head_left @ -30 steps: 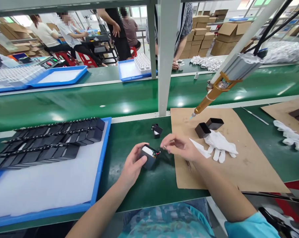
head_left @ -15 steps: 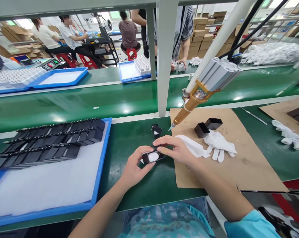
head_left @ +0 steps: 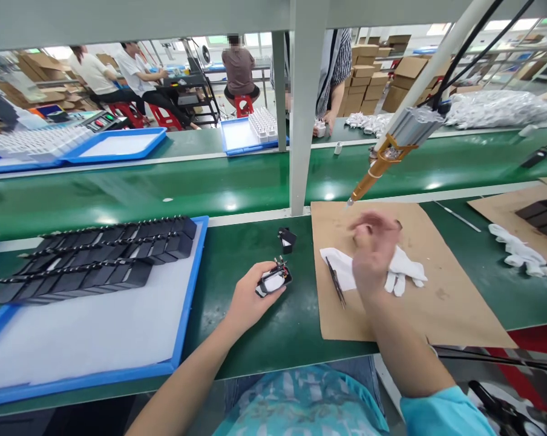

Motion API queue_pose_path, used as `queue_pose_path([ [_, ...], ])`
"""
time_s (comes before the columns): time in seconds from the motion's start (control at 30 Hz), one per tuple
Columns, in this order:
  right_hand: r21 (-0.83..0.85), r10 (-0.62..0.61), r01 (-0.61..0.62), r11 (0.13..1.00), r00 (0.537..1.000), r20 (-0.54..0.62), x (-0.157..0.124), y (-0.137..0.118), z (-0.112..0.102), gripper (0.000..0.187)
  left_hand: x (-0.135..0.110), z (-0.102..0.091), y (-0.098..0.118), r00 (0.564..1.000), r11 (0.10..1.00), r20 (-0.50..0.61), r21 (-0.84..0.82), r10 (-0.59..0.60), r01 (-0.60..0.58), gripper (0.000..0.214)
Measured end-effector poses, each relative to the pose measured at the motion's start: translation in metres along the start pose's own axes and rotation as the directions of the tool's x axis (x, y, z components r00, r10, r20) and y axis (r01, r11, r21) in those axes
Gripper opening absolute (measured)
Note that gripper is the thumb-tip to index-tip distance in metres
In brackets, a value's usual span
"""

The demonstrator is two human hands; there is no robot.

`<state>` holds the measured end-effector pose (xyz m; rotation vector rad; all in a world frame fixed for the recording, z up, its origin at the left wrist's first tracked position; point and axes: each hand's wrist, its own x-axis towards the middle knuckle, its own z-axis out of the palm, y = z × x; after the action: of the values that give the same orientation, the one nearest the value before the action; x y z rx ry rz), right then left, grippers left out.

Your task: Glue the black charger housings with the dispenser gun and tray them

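Observation:
Held in my left hand (head_left: 248, 293) is an open black plug adapter (head_left: 273, 281). A white pad covers part of its inside, small coloured parts show beside it, and metal pins stick up at the far side. My right hand (head_left: 376, 242) is raised over the cardboard, its fingers smeared by motion. It hides most of the black box-shaped housings there. Beneath and beside that hand lie a white cloth (head_left: 343, 266) and a white glove (head_left: 405, 269). Tweezers (head_left: 336, 282) rest partly across the cloth. Beyond the adapter sits a small black piece with a white label (head_left: 287, 240).
A blue-rimmed tray (head_left: 189, 293) on the left holds rows of black adapters (head_left: 132, 272). An orange screwdriver (head_left: 368, 178) hangs over the cardboard sheet (head_left: 446, 303). Behind the grey post (head_left: 301, 121), a green belt (head_left: 210, 188) runs across. People work beyond it.
My right hand has left the adapter and moved right over the cardboard. The tweezers now show on the cloth. My left hand still holds the adapter, and the screwdriver appears farther right.

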<state>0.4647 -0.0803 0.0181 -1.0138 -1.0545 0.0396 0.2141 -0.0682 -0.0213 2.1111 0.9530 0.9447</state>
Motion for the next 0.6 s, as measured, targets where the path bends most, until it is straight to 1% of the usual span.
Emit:
queue_pose_path([
  [0.03,-0.003,-0.007,0.007,1.000,0.988,-0.153,0.012,0.005,-0.006,0.035,0.000,0.000,0.000,0.999,0.999,-0.015,-0.001,0.034,-0.034,0.036],
  [0.07,-0.008,0.012,-0.014,1.000,0.972,-0.236,0.024,0.012,-0.011,0.041,0.000,0.000,0.001,0.997,0.998,-0.031,-0.003,0.069,-0.069,0.035],
  [0.1,-0.004,0.053,-0.056,0.998,0.962,-0.267,0.038,0.019,-0.016,0.050,0.000,0.000,0.001,0.994,0.995,-0.050,-0.007,0.101,-0.102,0.034],
  [0.17,0.037,0.170,-0.166,0.985,0.958,-0.231,0.064,0.035,-0.024,0.072,0.000,0.000,0.001,0.985,0.988,-0.088,-0.026,0.146,-0.149,0.033],
  [0.23,0.041,0.265,-0.262,0.964,0.948,-0.176,0.086,0.054,-0.028,0.087,0.000,0.000,0.001,0.978,0.982,-0.119,-0.057,0.172,-0.179,0.035],
  [0.3,0.063,0.396,-0.391,0.918,0.907,-0.142,0.104,0.074,-0.031,0.097,0.001,-0.001,0.000,0.972,0.975,-0.139,-0.086,0.191,-0.204,0.035],
  [0.37,0.064,0.473,-0.468,0.881,0.874,-0.114,0.115,0.092,-0.031,0.103,0.002,-0.003,0.000,0.963,0.967,-0.157,-0.097,0.218,-0.235,0.035],
  [0.47,0.019,0.493,-0.493,0.870,0.870,-0.004,0.122,0.111,-0.028,0.107,0.003,-0.008,0.003,0.944,0.953,-0.177,-0.077,0.278,-0.295,0.037],
  [0.53,0.003,0.478,-0.479,0.878,0.876,0.065,0.119,0.117,-0.022,0.107,0.001,-0.014,0.007,0.927,0.937,-0.171,-0.045,0.333,-0.345,0.037],
  [0.6,-0.009,0.447,-0.449,0.893,0.887,0.117,0.112,0.118,-0.016,0.102,-0.005,-0.018,0.011,0.924,0.935,-0.159,-0.015,0.349,-0.355,0.036],
])
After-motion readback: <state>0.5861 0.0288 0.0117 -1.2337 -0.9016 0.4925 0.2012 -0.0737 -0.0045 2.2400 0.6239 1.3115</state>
